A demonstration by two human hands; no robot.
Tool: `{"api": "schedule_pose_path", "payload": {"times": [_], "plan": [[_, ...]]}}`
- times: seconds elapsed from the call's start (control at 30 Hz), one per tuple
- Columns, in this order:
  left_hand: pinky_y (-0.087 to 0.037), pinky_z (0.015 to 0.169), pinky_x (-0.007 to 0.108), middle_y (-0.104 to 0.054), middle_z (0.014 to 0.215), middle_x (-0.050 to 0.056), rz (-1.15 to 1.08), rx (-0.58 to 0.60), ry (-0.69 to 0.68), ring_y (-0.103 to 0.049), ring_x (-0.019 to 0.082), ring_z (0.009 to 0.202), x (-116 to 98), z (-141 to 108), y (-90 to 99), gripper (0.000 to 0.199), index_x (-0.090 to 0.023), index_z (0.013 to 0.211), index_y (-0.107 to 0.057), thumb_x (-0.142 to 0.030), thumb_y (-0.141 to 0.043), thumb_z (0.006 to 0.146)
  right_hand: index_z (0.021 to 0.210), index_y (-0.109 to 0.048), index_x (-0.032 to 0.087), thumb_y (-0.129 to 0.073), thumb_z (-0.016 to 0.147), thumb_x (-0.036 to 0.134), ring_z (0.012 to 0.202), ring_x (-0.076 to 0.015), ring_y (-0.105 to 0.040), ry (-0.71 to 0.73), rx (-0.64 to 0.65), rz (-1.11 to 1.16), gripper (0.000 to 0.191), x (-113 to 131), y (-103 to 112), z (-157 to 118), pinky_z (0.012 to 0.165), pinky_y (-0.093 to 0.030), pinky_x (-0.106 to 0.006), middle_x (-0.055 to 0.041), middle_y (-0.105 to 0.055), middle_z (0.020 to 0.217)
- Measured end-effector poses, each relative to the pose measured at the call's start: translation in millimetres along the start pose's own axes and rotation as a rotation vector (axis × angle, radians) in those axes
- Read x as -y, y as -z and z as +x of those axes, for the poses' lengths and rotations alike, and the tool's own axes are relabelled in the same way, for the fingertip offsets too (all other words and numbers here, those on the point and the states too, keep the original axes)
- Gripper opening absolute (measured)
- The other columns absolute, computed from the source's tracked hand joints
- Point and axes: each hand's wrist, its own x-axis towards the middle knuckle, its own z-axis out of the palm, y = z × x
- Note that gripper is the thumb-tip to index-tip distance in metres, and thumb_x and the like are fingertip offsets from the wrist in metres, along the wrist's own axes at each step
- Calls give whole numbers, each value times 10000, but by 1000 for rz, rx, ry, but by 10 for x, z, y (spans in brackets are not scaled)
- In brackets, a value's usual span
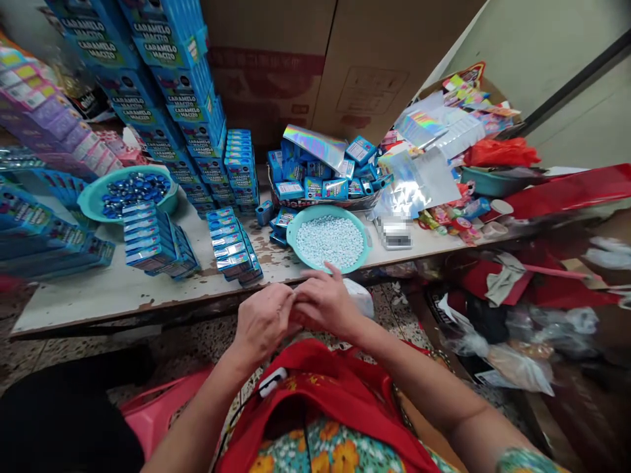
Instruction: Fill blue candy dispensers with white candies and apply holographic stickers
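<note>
My left hand [265, 320] and my right hand [326, 301] meet in front of the table edge, fingers closed and touching each other. Whatever they pinch between them is hidden or too small to make out. Just beyond my right hand sits a turquoise bowl [365, 253] full of small pale candies [329, 240]. To the left of that bowl stands a short row of small blue candy boxes [231, 244]. Behind it, a basket [340, 205] is heaped with more blue boxes, and a shiny holographic sheet [318, 146] lies on top.
Tall stacks of blue boxes [172, 98] rise at the back left. Another turquoise bowl [89, 200] holds blue wrapped candies. Holographic sheets [419, 177] and loose sweets cover the table's right. A pink stool [160, 407] is low at left; plastic bags [522, 361] lie at right.
</note>
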Motion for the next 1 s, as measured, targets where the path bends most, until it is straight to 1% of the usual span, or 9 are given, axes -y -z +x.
{"api": "schedule_pose_path", "payload": {"times": [0.13,0.23,0.37,0.47,0.53,0.6,0.7,0.87,1.0], "plan": [[-351,620,234,-599,704,-6,-43,25,212,-522,125,651,147,69,155,280,-193,763,-591,-355,-419,912,900,-716,251,-591,882,301,823,-157,-641,-35,221,58,136,-193,-154,124,860,-397,-311,-10,-731,857],[-359,629,228,-582,672,-23,-136,19,315,-514,122,650,346,89,287,284,-188,730,-579,-382,-444,887,905,-714,244,-558,896,296,769,-153,-646,-149,315,76,165,-483,-50,133,676,-408,-244,-13,-733,859],[-384,638,243,-611,680,-15,-132,58,385,-543,144,669,494,113,290,300,-191,732,-604,-397,-441,876,885,-707,224,-550,895,310,731,-152,-632,-236,342,118,179,-791,118,126,644,-401,-233,-13,-722,817],[-417,772,300,-678,865,44,63,-59,326,-592,206,848,446,248,175,303,-196,855,-655,-397,-430,887,809,-713,218,-582,869,352,683,-150,-619,-272,294,108,196,-929,152,166,625,-394,-235,-11,-711,747],[-380,916,359,-649,1114,91,169,-120,148,-543,261,1072,361,440,52,320,-198,1024,-648,-423,-483,867,778,-719,220,-586,863,364,656,-147,-614,-247,309,135,213,-990,128,242,614,-390,-236,-8,-705,715],[-370,928,363,-632,1165,95,170,28,-27,-533,267,1102,279,698,-96,335,-214,1078,-630,-435,-531,846,787,-727,225,-580,865,367,653,-143,-613,-213,337,210,219,-1064,94,349,613,-392,-237,-5,-705,714],[-396,732,278,-688,886,45,101,365,-2,-607,198,831,240,1106,-310,249,-232,910,-650,-394,-462,896,796,-730,220,-623,825,388,670,-144,-614,-267,319,354,201,-1279,92,501,627,-405,-240,-1,-705,720],[-313,616,235,-641,743,17,63,443,94,-561,159,707,354,1699,-557,303,-221,805,-623,-412,-412,908,717,-682,168,-646,755,455,572,-121,-544,-578,244,665,292,-1901,210,586,571,-424,-239,10,-608,594],[-276,569,240,-640,749,15,94,566,146,-552,165,691,552,2166,-646,305,-223,798,-629,-460,-448,866,660,-614,166,-611,746,508,547,-104,-504,-722,159,742,352,-2387,188,651,554,-436,-235,23,-540,576]]}}
